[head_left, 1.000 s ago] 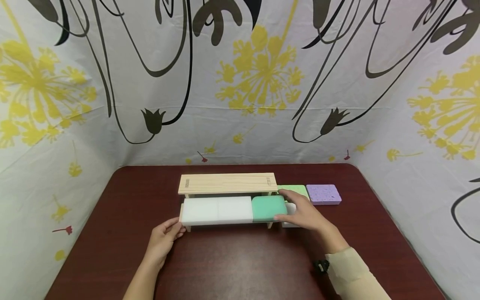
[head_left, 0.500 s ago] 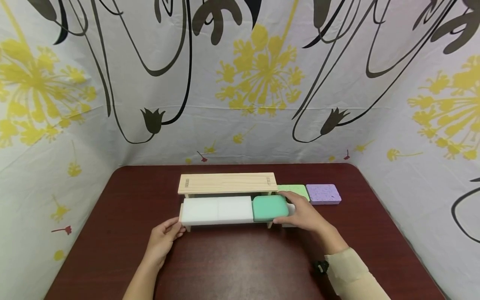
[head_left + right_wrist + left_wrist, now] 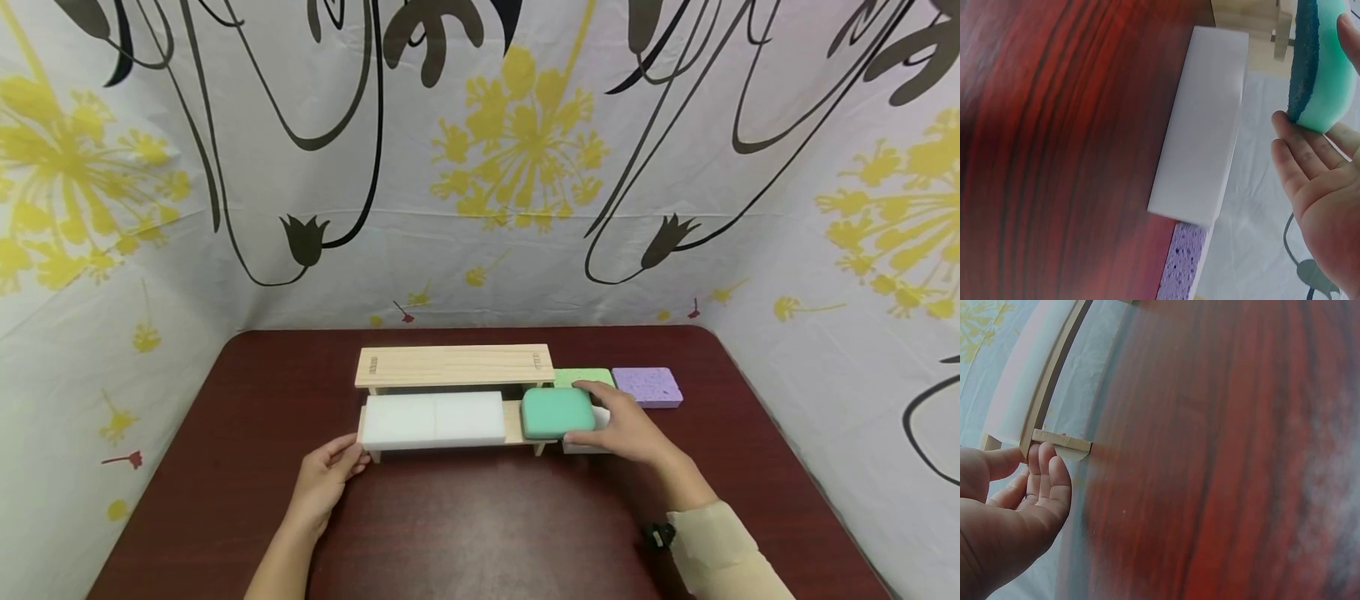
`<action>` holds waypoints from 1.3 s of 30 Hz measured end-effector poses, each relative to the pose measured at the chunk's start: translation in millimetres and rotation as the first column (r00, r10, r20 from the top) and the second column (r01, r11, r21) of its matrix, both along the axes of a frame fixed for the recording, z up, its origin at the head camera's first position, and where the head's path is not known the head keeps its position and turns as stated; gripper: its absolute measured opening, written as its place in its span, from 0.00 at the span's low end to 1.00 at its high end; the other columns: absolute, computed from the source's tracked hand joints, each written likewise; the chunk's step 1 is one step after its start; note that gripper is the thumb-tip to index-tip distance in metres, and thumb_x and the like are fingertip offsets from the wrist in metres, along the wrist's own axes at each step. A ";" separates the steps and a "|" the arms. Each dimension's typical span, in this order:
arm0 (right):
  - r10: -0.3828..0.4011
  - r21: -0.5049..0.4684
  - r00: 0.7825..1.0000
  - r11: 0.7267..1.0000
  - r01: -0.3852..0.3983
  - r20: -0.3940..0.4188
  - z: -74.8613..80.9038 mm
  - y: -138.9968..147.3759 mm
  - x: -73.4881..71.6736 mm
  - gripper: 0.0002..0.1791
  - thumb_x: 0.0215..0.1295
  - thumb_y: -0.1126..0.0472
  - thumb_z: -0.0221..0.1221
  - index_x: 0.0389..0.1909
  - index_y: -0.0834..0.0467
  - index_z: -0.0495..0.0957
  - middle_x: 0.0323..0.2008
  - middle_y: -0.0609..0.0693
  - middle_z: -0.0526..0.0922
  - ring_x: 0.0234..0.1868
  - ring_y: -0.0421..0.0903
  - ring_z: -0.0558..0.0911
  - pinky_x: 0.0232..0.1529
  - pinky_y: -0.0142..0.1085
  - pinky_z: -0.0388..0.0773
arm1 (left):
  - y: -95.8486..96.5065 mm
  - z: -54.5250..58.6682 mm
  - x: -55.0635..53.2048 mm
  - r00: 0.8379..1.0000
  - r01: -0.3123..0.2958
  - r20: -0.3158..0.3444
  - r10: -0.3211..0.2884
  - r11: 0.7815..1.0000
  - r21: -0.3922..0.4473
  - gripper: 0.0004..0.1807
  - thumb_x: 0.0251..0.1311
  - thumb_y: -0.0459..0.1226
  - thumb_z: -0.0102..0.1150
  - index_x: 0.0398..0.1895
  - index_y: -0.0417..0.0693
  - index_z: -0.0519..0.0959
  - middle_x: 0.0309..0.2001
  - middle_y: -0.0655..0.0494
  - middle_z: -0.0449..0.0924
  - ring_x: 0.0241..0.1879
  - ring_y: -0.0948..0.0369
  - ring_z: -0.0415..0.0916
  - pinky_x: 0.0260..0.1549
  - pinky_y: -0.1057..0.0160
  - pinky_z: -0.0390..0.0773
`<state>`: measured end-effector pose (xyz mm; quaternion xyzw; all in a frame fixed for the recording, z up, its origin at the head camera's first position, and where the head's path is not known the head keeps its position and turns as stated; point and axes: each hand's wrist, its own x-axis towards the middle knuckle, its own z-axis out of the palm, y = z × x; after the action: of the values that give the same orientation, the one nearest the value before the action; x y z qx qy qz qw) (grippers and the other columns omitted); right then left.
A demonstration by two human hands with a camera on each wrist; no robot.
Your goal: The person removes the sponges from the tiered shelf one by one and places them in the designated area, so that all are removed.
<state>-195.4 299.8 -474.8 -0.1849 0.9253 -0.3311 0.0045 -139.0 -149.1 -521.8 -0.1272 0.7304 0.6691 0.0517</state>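
Green scouring sponge (image 3: 557, 413): had shifted right since the earlier frame, away from the two white blocks (image 3: 435, 420), and was over the front wooden rack (image 3: 513, 427), near its right end.
Right hand (image 3: 626, 423): held the sponge between thumb and fingers.
Left hand (image 3: 330, 475): pinched the rack's left end.
Desk (image 3: 480, 525): carried a third white block (image 3: 1200, 125), light-green sponge (image 3: 581, 377) and purple sponge (image 3: 647, 387).

From here I see white cloth (image 3: 262, 187) printed with yellow and gray flowers (image 3: 532, 148) surrounding a glossy, wood-grained red-brown tabletop (image 3: 420, 533).
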 end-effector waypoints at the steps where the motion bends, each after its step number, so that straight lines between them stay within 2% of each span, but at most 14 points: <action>1: -0.002 -0.001 1.000 1.000 0.002 -0.001 0.1 2.0 0.3 0.48 0.48 0.47 0.79 0.66 0.64 0.72 0.61 0.61 0.78 0.57 0.61 0.80 0.56 0.57 0.79 | 0.0 0.0 0.2 1.000 0.000 0.001 0.000 1.000 0.000 0.20 0.76 0.30 0.50 0.65 0.27 0.71 0.52 0.37 0.81 0.43 0.64 0.82 0.45 0.69 0.84; 13: -0.032 0.006 0.999 0.999 0.032 0.001 1.6 25.3 4.4 0.48 0.50 0.46 0.78 0.66 0.66 0.71 0.58 0.63 0.79 0.52 0.58 0.81 0.50 0.56 0.81 | -0.8 -0.4 0.2 1.000 0.004 0.007 -0.004 1.000 -0.004 0.20 0.76 0.31 0.50 0.66 0.28 0.71 0.53 0.37 0.81 0.44 0.63 0.82 0.46 0.69 0.83; 28: -0.063 0.054 0.998 0.996 0.065 -0.030 2.2 57.8 12.5 0.49 0.51 0.47 0.78 0.68 0.67 0.68 0.60 0.65 0.78 0.52 0.58 0.82 0.49 0.53 0.81 | 0.5 0.7 0.2 1.000 0.000 0.001 0.000 1.000 -0.003 0.20 0.76 0.31 0.50 0.65 0.27 0.71 0.52 0.36 0.81 0.44 0.62 0.82 0.45 0.69 0.83; 39: -0.091 0.041 0.995 0.995 0.093 -0.046 1.6 83.8 17.4 0.47 0.50 0.50 0.79 0.67 0.66 0.70 0.58 0.64 0.79 0.53 0.61 0.82 0.45 0.43 0.82 | 0.7 -0.2 0.0 1.000 -0.005 0.008 0.006 1.000 -0.004 0.20 0.76 0.31 0.51 0.65 0.27 0.71 0.52 0.37 0.81 0.44 0.62 0.82 0.45 0.68 0.84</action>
<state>-178.0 383.6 -473.2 -0.1491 0.9397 -0.3067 -0.0273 -138.9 -148.4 -522.0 -0.1319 0.7313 0.6671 0.0524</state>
